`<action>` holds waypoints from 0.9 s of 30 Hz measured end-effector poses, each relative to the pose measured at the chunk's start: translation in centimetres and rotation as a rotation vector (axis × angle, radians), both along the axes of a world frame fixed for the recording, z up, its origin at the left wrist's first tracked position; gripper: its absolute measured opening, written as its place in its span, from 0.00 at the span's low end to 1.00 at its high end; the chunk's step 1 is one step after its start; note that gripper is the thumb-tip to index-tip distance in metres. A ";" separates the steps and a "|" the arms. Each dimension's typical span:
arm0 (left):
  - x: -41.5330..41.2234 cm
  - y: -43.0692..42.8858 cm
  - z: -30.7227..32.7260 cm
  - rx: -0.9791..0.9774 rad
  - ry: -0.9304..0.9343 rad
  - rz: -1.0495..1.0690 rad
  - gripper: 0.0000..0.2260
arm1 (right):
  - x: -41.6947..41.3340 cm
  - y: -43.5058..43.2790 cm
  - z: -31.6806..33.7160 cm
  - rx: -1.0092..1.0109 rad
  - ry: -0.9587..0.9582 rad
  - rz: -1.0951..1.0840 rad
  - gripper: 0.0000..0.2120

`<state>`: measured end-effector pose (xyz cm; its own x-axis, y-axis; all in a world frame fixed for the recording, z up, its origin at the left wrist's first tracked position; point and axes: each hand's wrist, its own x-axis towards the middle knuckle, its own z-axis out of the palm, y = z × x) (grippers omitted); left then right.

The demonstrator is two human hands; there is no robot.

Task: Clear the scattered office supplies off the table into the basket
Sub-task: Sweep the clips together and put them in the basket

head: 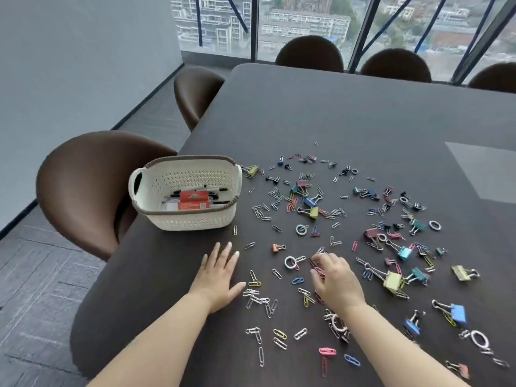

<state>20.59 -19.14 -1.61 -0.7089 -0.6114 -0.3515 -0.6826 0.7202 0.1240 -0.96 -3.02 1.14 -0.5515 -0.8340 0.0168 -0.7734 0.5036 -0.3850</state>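
My left hand (220, 277) lies flat, fingers spread, on the dark matte table (335, 113). My right hand (333, 280) pinches a few coloured wire paper clips (316, 266). The white perforated plastic basket (195, 222) holds only black pens (195, 189) and a red box (193, 200). Most paper clips and the coloured metal binder clips (393, 282) remain scattered, so I judge this an early stage.

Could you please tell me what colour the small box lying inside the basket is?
The box is red, seen best in the head view.

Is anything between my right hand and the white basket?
Nothing tall. Only loose paper clips lie on the dark table between the right hand and the white perforated plastic basket; the flat left hand rests beside that line.
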 end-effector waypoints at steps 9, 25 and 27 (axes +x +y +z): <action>-0.9 9.0 -1.7 0.046 0.089 -0.049 0.52 | -1.3 8.9 -3.3 0.133 0.049 -0.002 0.22; -6.2 10.9 -1.9 -0.056 0.016 -0.102 0.45 | -0.6 8.5 -4.9 0.362 0.076 0.035 0.31; -6.7 11.2 -1.6 -0.048 0.015 -0.081 0.37 | -1.2 8.3 -4.5 0.344 0.061 0.025 0.29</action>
<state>13.93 -7.97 -3.22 -0.7617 -0.5680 -0.3118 -0.6203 0.7782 0.0976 -2.12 5.24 -3.36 -0.5372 -0.8100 -0.2352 -0.8037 0.5761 -0.1487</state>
